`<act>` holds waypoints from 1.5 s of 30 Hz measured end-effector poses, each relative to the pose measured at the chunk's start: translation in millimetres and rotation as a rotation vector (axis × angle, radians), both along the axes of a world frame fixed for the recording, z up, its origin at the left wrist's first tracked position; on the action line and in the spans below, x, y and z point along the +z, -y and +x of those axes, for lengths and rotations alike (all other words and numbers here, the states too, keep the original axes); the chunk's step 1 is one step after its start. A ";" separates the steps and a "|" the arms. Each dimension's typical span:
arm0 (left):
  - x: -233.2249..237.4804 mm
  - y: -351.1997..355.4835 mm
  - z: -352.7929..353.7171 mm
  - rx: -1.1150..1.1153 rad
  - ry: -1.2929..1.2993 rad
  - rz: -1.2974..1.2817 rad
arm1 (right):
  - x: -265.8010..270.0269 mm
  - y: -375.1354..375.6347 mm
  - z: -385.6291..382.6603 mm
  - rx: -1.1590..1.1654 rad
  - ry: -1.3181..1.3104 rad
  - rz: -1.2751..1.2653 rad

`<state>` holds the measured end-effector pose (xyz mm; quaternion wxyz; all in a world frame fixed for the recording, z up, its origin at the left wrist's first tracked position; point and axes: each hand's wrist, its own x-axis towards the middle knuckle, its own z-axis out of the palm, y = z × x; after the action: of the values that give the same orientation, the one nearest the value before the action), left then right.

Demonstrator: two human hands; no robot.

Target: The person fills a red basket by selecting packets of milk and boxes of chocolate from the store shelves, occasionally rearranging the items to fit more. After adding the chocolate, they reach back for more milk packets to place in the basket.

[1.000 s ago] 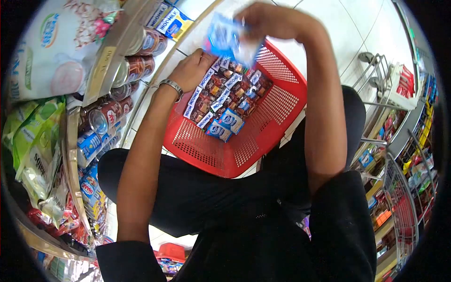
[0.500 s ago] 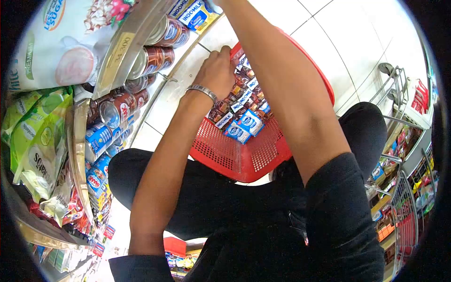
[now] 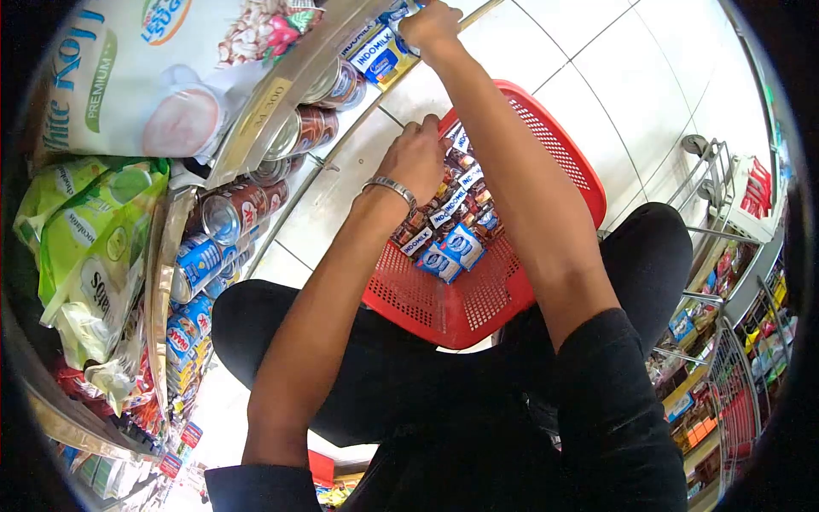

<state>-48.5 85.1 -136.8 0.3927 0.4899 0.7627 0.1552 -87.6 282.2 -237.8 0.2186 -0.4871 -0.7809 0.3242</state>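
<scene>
My left hand (image 3: 415, 164) is closed over the left edge of a red plastic basket (image 3: 439, 320), its fingers curled at the rim. Inside the basket lie rows of Indomilk sachets (image 3: 450, 205), mostly brown, with a few blue and white ones (image 3: 452, 253) on the near side. My right hand (image 3: 432, 27) is stretched out at the top, by the low shelf. Its fingers are bent against a blue and white packet (image 3: 397, 15), and the fingertips are partly hidden. Just below that hand stand blue and yellow Indomilk pouches (image 3: 378, 56).
On the left shelf are milk cans (image 3: 223, 218), green pouches (image 3: 102, 239) and a large white coffee bag (image 3: 153, 85). A price strip (image 3: 263, 107) edges the upper shelf. White floor tiles (image 3: 614, 94) extend beyond the basket. A wire trolley (image 3: 734, 375) stands on the right.
The view has shifted, so the shelf and basket sit lower and further right. My right hand, almost out of frame before, now shows at the pouches. My left hand stays at the basket edge.
</scene>
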 end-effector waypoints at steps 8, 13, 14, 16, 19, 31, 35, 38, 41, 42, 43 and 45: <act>-6.3 3.7 -1.0 -0.012 0.025 0.034 | -21.4 -21.3 -8.4 -0.043 -0.120 0.194; -6.8 3.9 -2.5 -0.031 0.015 0.065 | -30.8 -19.7 -30.6 -0.217 -0.201 0.174; -6.0 4.7 -2.7 -0.023 0.016 0.072 | -25.3 -11.3 -31.4 -0.365 -0.313 0.093; -1.8 2.9 -3.1 -0.027 0.015 0.034 | 23.1 2.6 -9.3 -0.343 -0.402 -0.127; -9.2 4.9 -3.6 -0.030 0.042 0.085 | 16.3 1.8 -19.0 -0.351 -0.511 -0.112; -14.4 10.4 -10.4 -0.177 0.055 0.201 | 10.2 17.1 -42.2 -0.456 -0.533 -0.322; -10.6 12.3 -13.4 -0.217 0.051 0.152 | 13.0 19.7 -47.8 -0.424 -0.486 -0.257; -14.9 14.6 -13.5 -0.244 0.054 0.180 | 22.4 11.5 -35.8 -0.336 -0.439 -0.392; -8.4 10.5 -11.4 -0.188 0.089 0.187 | 14.3 3.9 -41.3 -0.312 -0.498 -0.373; -5.5 9.2 -8.8 -0.151 0.097 0.150 | 18.8 3.8 -35.8 -0.259 -0.387 -0.365; -5.4 9.0 -7.7 -0.150 0.093 0.152 | 28.9 7.1 -27.4 -0.250 -0.400 -0.388; -7.7 8.7 -8.1 -0.155 0.038 0.123 | 32.5 7.1 -22.3 -0.241 -0.420 -0.374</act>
<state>-56.6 76.4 -144.6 0.3870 0.5675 0.7041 0.1801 -109.9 275.1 -205.3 0.3188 -0.5305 -0.5820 0.5275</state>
